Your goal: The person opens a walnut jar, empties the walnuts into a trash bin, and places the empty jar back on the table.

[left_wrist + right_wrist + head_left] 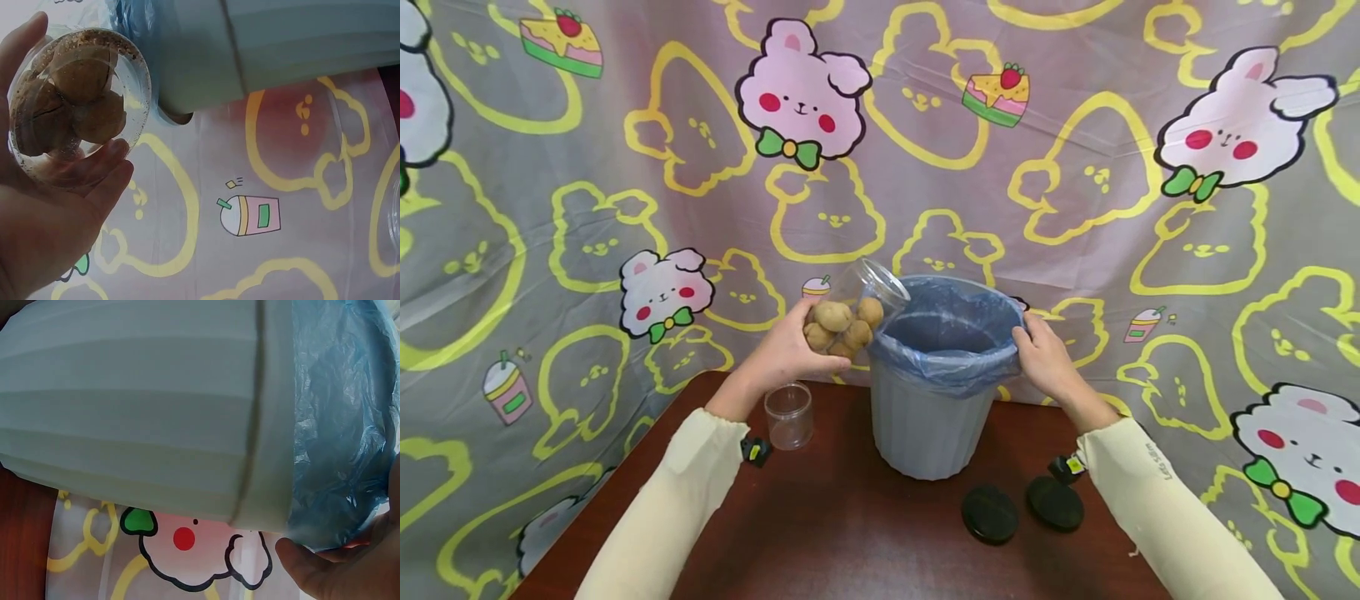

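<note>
My left hand (793, 346) grips a clear plastic jar (877, 285), tilted with its open mouth at the left rim of a grey trash bin (928, 425). Several round brown walnuts (833, 317) lie in the jar's lower end; in the left wrist view dark cracks show on them, with crumbs on the jar's base. A blue bag (955, 367) lines the bin and folds over its rim. At the rim's right side my right hand (1047, 354) pinches the bag and rim, its thumb outside; the other fingers are partly hidden in the right wrist view.
A second clear jar (789, 421) stands upright on the dark wooden table (820, 517), left of the bin. Two round black lids (989, 514) lie in front of the bin at the right. Behind the table hangs a patterned cloth (917, 192).
</note>
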Demonstrator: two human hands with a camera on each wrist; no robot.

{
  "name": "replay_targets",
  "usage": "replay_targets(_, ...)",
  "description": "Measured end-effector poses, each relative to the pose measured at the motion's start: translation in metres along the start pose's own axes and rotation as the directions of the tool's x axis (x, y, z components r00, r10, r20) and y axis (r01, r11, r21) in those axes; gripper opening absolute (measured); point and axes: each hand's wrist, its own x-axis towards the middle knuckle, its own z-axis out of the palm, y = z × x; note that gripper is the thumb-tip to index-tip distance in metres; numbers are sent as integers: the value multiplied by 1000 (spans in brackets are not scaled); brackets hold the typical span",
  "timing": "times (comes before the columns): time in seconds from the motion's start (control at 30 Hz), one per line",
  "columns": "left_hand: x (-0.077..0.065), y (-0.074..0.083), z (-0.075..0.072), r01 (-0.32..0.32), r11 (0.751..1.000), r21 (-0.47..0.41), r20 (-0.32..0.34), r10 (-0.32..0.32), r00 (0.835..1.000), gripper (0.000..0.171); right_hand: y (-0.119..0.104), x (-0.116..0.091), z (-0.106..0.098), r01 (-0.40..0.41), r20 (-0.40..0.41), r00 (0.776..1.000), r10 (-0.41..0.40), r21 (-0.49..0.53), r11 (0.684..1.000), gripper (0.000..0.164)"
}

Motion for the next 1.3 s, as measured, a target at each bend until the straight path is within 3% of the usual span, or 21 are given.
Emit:
replay_targets(0.43, 21, 9, -10, -24, 993, 116, 18, 22, 1000, 84, 1, -1, 6, 23, -62, 998, -24, -11, 1000, 56)
replay_targets(0.73, 34, 24, -19, -87, 958, 274, 17, 85, 996, 86, 2, 0, 6, 30, -69, 997, -31, -18, 999, 55)
replay_targets(0.93, 41, 30, -19, -172, 906, 386, 26, 175, 984, 80, 3, 0, 6, 27, -66, 997, -28, -17, 999, 55)
replay_targets(1.1, 43, 34, -18, -184, 864, 468, 32, 191, 981, 81, 3, 0, 5, 23, -58, 998, -24, -11, 1000, 55)
replay_targets(1.3, 44, 37, -17, -166, 768, 619, 37, 183, 982, 102, 4, -1, 6, 32, -67, 997, -33, -15, 999, 55)
